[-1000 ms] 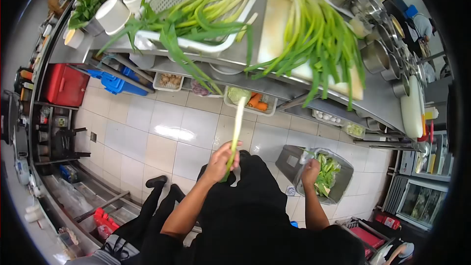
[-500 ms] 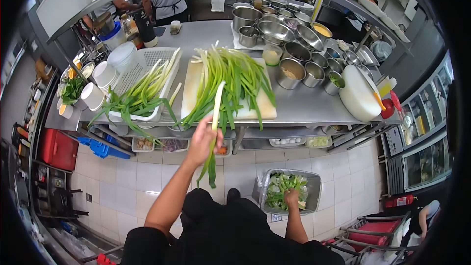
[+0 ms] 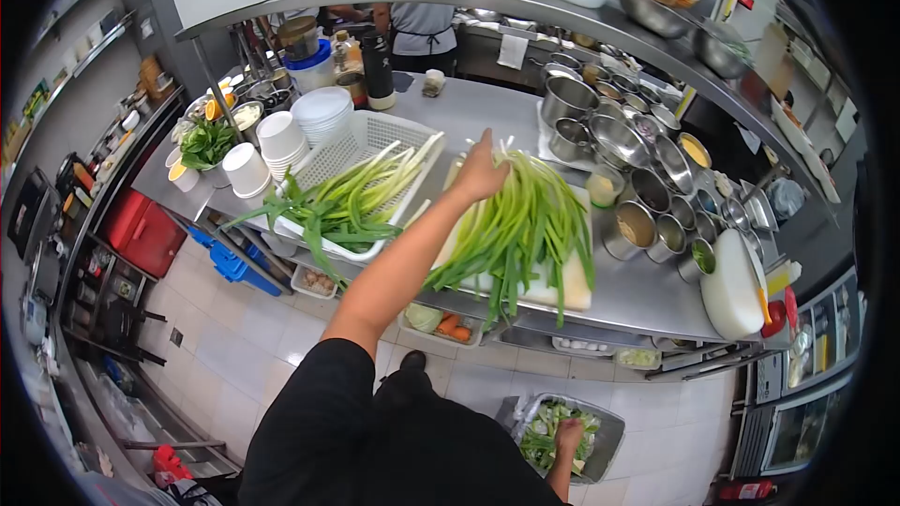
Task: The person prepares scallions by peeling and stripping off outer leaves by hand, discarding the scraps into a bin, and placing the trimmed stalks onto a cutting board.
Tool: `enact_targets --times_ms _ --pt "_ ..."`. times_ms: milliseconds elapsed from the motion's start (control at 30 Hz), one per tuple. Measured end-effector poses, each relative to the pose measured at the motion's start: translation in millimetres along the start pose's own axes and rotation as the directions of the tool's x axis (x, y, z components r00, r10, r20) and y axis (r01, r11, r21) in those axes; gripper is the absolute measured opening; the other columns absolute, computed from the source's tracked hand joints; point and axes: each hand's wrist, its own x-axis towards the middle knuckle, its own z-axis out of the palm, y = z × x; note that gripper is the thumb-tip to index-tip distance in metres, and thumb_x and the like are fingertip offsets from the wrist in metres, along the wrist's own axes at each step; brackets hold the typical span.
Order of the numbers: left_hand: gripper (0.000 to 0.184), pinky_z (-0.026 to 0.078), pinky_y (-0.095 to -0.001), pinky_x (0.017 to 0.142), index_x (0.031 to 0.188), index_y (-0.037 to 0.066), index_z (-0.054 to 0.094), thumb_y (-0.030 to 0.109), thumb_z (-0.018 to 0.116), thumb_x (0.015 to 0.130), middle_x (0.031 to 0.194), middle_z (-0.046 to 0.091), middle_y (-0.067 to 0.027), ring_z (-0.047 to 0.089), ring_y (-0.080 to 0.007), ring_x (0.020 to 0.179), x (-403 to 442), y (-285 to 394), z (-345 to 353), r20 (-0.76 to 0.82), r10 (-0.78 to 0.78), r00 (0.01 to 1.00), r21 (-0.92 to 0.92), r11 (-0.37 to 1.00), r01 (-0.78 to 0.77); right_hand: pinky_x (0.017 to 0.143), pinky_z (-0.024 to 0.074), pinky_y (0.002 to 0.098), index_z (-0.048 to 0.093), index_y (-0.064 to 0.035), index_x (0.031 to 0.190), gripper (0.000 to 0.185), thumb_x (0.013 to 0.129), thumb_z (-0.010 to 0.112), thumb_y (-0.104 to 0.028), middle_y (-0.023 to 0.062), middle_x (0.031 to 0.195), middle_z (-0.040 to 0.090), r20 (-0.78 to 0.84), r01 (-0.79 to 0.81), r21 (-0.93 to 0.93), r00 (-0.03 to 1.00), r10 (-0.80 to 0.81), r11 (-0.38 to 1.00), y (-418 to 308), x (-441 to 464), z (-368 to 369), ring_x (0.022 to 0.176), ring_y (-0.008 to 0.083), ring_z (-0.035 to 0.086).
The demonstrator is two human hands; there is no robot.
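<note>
Reaching left hand (image 3: 483, 174) to green onions (image 3: 530, 225), right hand (image 3: 568, 435) over bin (image 3: 607, 439).

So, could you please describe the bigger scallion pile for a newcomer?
On the steel table, find the cutting board, right of the white perforated basket. The bigger scallion pile covers most of it, leaves hanging over the near edge. The smaller pile lies in the basket.
</note>
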Motion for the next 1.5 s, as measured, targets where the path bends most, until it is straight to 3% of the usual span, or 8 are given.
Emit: enact_targets --times_ms 133,200,267,400,567,733,933,1500 --pt "0.067 0.039 -0.0405 0.099 0.132 -0.009 0.037 0.025 0.060 0.079 0.122 0.049 -0.0338 0.050 -0.0400 0.115 23 -98 -69 0.097 -0.189 0.977 0.013 0.982 0.189 0.065 0.0459 0.0357 0.056 0.0023 0.089 0.016 0.089 0.052 -0.013 0.0136 0.074 0.058 -0.469 0.090 0.109 0.883 -0.028 0.990 -49 16 -5 0.066 0.0219 0.052" --pt "0.059 0.044 -0.0412 0.094 0.119 -0.008 0.051 0.031 0.061 0.077 0.110 0.059 -0.0275 0.056 -0.0406 0.106 24 -152 -111 0.043 -0.151 0.988 0.344 0.930 0.128 0.062 0.0441 0.0328 0.053 0.0032 0.097 0.016 0.090 0.052 -0.012 0.0085 0.080 0.056 -0.711 0.285 0.195 0.701 -0.065 0.939 -64 45 3 0.069 0.0155 0.051" --pt "0.049 0.046 -0.0412 0.090 0.103 -0.009 0.061 0.033 0.061 0.076 0.106 0.061 -0.0260 0.059 -0.0380 0.102 24 -190 -152 0.223 -0.328 0.918 0.495 0.849 0.184 0.076 0.0461 0.0297 0.051 0.0039 0.111 0.024 0.091 0.053 -0.010 0.0100 0.091 0.057 -0.560 0.218 0.596 0.803 0.206 0.773 -149 40 -29 0.082 0.0181 0.054" --pt "0.044 0.048 -0.0409 0.087 0.096 -0.009 0.064 0.030 0.060 0.076 0.104 0.062 -0.0263 0.061 -0.0374 0.098 24 -247 -190 0.347 -0.521 0.779 0.710 0.689 0.145 0.072 0.0455 0.0240 0.052 0.0021 0.112 0.025 0.092 0.055 -0.012 0.0058 0.090 0.056 -0.673 0.529 0.569 0.740 -0.014 0.630 -300 44 -49 0.079 0.0109 0.053" --pt "0.047 0.048 -0.0397 0.086 0.099 -0.004 0.064 0.033 0.064 0.070 0.105 0.063 -0.0243 0.062 -0.0343 0.093 27 -277 -200 0.341 -0.419 0.841 0.707 0.704 0.065 0.068 0.0464 0.0227 0.053 0.0001 0.117 0.030 0.094 0.053 -0.019 0.0050 0.094 0.061 -0.243 0.490 0.665 0.856 -0.457 0.563 -475 10 -35 0.083 0.0123 0.059" --pt "0.047 0.047 -0.0395 0.090 0.105 -0.007 0.062 0.026 0.062 0.072 0.112 0.060 -0.0255 0.059 -0.0344 0.104 30 -251 -200 0.469 -0.634 0.616 0.760 0.644 0.084 0.085 0.0463 0.0289 0.041 0.0036 0.133 0.050 0.098 0.043 -0.031 0.0133 0.121 0.057 0.457 0.220 0.602 0.693 -0.557 0.767 -557 10 49 0.107 0.0190 0.056" --pt "0.050 0.047 -0.0388 0.090 0.103 -0.006 0.063 0.032 0.065 0.071 0.108 0.061 -0.0252 0.059 -0.0344 0.103 28 -288 -205 0.414 -0.574 0.707 0.734 0.669 0.114 0.099 0.0351 0.0262 0.026 0.0074 0.139 0.058 0.095 0.051 -0.020 0.0181 0.128 0.051 0.340 0.270 0.817 0.486 -0.805 0.509 -600 -10 118 0.116 0.0164 0.049" --pt "0.087 0.044 -0.0375 0.094 0.124 -0.006 0.045 0.046 0.076 0.062 0.115 0.058 -0.0238 0.056 -0.0332 0.109 40 -308 -186 0.351 -0.395 0.849 0.804 0.592 -0.057 0.073 0.0452 0.0247 0.060 0.0009 0.109 0.026 0.090 0.058 -0.017 0.0045 0.089 0.064 0.311 0.222 0.758 0.705 -0.638 0.614 -555 -11 86 0.082 0.0104 0.057"
